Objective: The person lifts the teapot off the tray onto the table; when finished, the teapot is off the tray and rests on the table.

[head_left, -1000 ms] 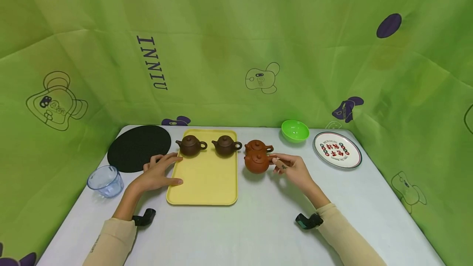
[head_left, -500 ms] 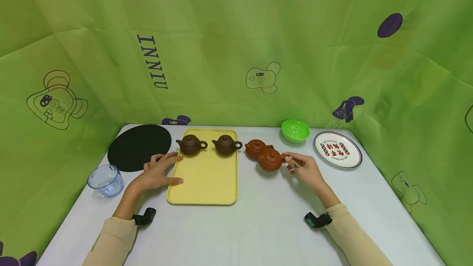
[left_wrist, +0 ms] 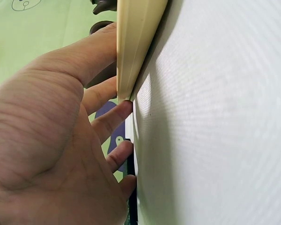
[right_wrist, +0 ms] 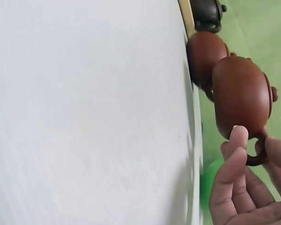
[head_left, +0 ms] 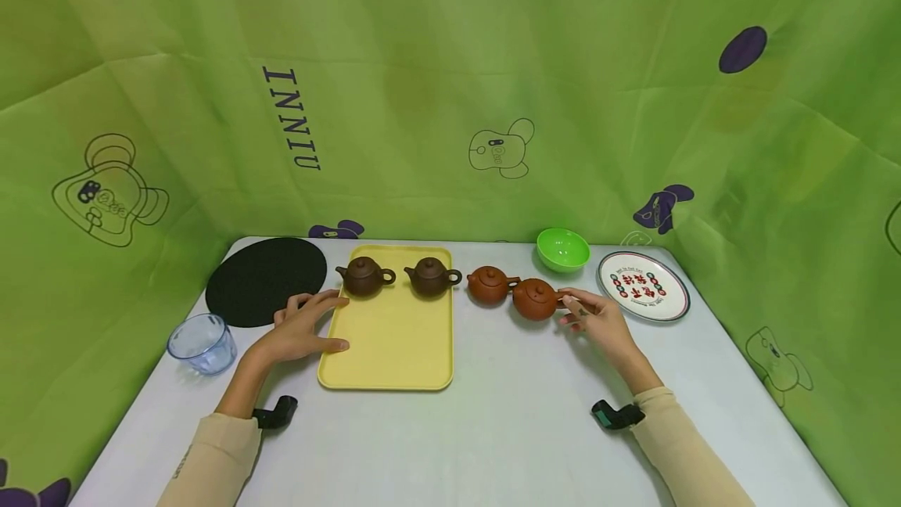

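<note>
My right hand (head_left: 598, 323) pinches the handle of a reddish-brown teapot (head_left: 535, 300). The right wrist view shows this teapot (right_wrist: 241, 98) upright and held off the table, thumb and fingers at its handle. Close to its left stands a second reddish-brown teapot (head_left: 488, 285) on the table. On the left edge of a yellow tray (head_left: 394, 343), my left hand (head_left: 299, 329) rests with thumb and fingers spread; the left wrist view has its fingertips (left_wrist: 124, 108) touching the tray's side. Two dark brown teapots, one left (head_left: 362, 278) and one right (head_left: 428, 278), stand at the tray's far end.
A black round mat (head_left: 263, 280) and a clear glass bowl (head_left: 202, 344) are at the left. Back right, a green bowl (head_left: 562, 249) stands near a white plate (head_left: 644, 286) with red characters. Green curtain (head_left: 415, 100) surrounds the back and sides of the white table (head_left: 493, 444).
My right hand has carried the reddish-brown teapot rightward, from in front of the other reddish-brown teapot to its right side. My left hand stays on the tray's edge.
</note>
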